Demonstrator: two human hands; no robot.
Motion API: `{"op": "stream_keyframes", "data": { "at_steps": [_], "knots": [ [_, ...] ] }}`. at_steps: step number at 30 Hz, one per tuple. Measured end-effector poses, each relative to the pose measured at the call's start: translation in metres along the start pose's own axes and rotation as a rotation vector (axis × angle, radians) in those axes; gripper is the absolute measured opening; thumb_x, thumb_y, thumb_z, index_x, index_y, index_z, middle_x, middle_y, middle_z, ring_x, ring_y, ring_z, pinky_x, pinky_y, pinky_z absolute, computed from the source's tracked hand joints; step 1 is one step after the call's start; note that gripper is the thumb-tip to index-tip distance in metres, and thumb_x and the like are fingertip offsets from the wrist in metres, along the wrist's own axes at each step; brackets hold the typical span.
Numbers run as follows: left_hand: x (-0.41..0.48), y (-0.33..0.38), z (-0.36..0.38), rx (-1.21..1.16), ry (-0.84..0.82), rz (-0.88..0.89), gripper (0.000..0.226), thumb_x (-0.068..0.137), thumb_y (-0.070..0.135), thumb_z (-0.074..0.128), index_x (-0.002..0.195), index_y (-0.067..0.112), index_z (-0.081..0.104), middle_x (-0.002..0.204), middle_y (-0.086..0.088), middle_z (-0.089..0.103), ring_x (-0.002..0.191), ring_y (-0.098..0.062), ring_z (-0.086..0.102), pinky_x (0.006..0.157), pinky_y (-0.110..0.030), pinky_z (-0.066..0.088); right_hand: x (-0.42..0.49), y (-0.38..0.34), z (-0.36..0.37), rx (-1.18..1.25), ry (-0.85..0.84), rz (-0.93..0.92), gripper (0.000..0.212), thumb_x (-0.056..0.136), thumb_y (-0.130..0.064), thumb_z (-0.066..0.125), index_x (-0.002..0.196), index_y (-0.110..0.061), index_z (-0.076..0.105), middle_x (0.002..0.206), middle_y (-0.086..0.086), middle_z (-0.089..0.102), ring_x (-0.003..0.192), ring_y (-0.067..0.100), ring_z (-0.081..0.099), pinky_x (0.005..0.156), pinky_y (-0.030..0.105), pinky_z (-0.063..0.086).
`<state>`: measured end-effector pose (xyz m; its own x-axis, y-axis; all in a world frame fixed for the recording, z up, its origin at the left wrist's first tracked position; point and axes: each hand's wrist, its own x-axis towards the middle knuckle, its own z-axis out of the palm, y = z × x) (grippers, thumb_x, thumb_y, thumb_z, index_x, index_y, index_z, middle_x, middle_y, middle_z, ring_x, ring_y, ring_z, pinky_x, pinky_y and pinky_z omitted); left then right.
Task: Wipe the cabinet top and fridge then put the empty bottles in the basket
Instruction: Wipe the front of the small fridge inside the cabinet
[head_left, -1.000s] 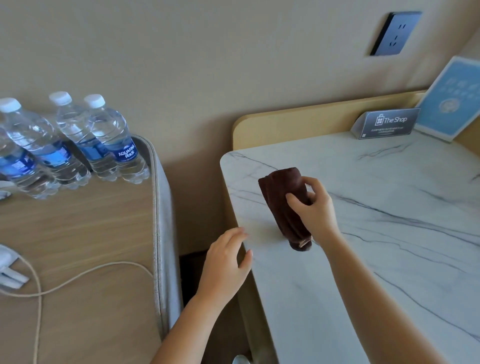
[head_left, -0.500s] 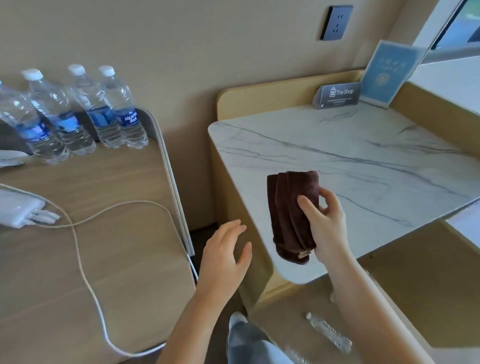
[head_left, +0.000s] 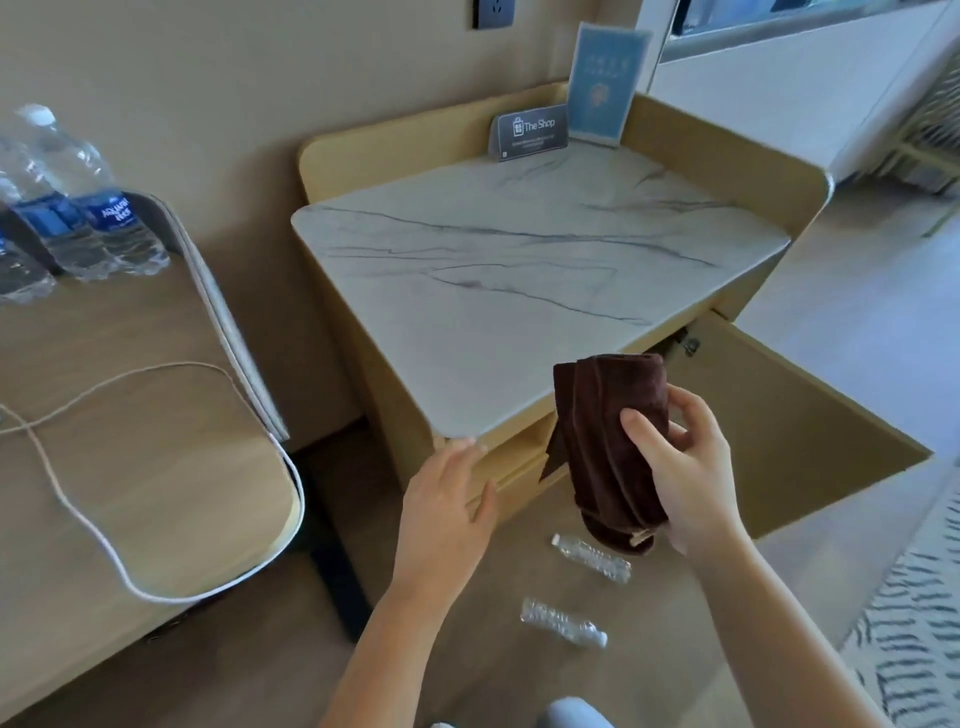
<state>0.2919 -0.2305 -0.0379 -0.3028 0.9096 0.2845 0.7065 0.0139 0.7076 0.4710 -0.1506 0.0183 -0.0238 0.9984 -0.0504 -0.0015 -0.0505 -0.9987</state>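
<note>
Right hand (head_left: 691, 478): fingers (head_left: 644, 436) curled round a folded brown cloth (head_left: 608, 441).
Left hand (head_left: 447, 509): fingers straight, empty.
Sign (head_left: 530, 132): read "The Shop".

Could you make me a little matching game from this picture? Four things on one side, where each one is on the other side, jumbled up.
Things:
1. brown cloth
2. crushed clear bottles
3. The Shop sign
4. blue-labelled water bottles

Places:
A. standing on the wooden desk
B. held in the right hand
C. lying on the floor
D. at the back of the marble cabinet top

Pairs: 1-B, 2-C, 3-D, 4-A.
</note>
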Motion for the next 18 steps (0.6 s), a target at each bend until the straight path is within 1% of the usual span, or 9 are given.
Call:
{"op": "stream_keyframes", "data": {
  "at_steps": [2,4,5,8,11,13,15,18],
  "knots": [
    [-0.004,0.017,0.015,0.006,-0.030,0.016,0.029,0.086,0.020,0.059,0.115,0.014,0.060,0.123,0.000,0.057,0.113,-0.003,0.046,0.098,-0.029,0.039,-0.004,0.003,-0.029,0.023,0.036,0.006,0.023,0.081,-0.018,0.066,0.091,-0.037,0.059,0.079,-0.003,0.074,0.071,0.018,0.070,0.057,0.034,0.057],
    [-0.009,0.034,0.033,0.026,-0.054,0.025,0.029,0.088,0.022,0.057,0.116,0.015,0.059,0.126,0.001,0.055,0.116,-0.007,0.047,0.097,-0.029,0.039,-0.007,0.006,-0.061,0.037,0.071,0.001,0.024,0.081,-0.016,0.065,0.096,-0.033,0.058,0.075,-0.006,0.073,0.065,0.014,0.070,0.048,0.024,0.053],
    [-0.011,0.043,0.043,0.032,-0.062,0.029,0.029,0.088,0.022,0.056,0.116,0.016,0.059,0.126,0.001,0.054,0.116,-0.008,0.048,0.096,-0.027,0.039,-0.008,0.007,-0.077,0.042,0.084,-0.001,0.024,0.082,-0.015,0.065,0.097,-0.031,0.058,0.074,-0.007,0.073,0.063,0.012,0.069,0.046,0.021,0.051],
    [-0.021,0.078,0.078,0.033,-0.084,0.027,0.030,0.089,0.024,0.053,0.118,0.017,0.057,0.128,0.002,0.052,0.116,-0.006,0.046,0.089,-0.021,0.038,-0.008,0.011,-0.133,0.078,0.097,0.011,0.024,0.082,-0.014,0.065,0.097,-0.031,0.057,0.076,-0.005,0.073,0.065,0.015,0.070,0.047,0.024,0.052],
    [-0.034,0.122,0.120,0.030,-0.073,0.000,0.032,0.090,0.028,0.050,0.121,0.020,0.055,0.130,0.005,0.049,0.115,-0.004,0.044,0.088,-0.021,0.039,-0.005,0.013,-0.196,0.062,0.092,0.021,0.025,0.082,-0.016,0.066,0.095,-0.034,0.057,0.078,-0.005,0.073,0.068,0.016,0.070,0.050,0.025,0.054],
    [-0.043,0.153,0.149,0.007,-0.056,-0.028,0.032,0.090,0.027,0.050,0.121,0.020,0.054,0.130,0.006,0.049,0.114,-0.003,0.043,0.090,-0.025,0.042,-0.003,0.014,-0.238,0.034,0.086,0.028,0.025,0.081,-0.018,0.066,0.093,-0.037,0.057,0.079,-0.007,0.073,0.069,0.016,0.070,0.051,0.027,0.055],
    [-0.052,0.182,0.176,0.003,-0.052,-0.031,0.032,0.089,0.024,0.051,0.121,0.019,0.054,0.129,0.005,0.050,0.117,-0.007,0.045,0.095,-0.030,0.041,-0.001,0.016,-0.277,0.014,0.084,0.038,0.025,0.081,-0.018,0.067,0.093,-0.038,0.057,0.079,-0.006,0.073,0.069,0.016,0.070,0.052,0.027,0.055],
    [-0.061,0.213,0.206,0.013,-0.049,-0.014,0.031,0.088,0.018,0.054,0.118,0.013,0.057,0.126,0.000,0.054,0.117,-0.013,0.047,0.098,-0.032,0.039,0.004,0.019,-0.321,0.021,0.097,0.054,0.025,0.081,-0.016,0.066,0.093,-0.035,0.057,0.078,-0.007,0.073,0.068,0.015,0.070,0.049,0.025,0.054]
  ]
}}
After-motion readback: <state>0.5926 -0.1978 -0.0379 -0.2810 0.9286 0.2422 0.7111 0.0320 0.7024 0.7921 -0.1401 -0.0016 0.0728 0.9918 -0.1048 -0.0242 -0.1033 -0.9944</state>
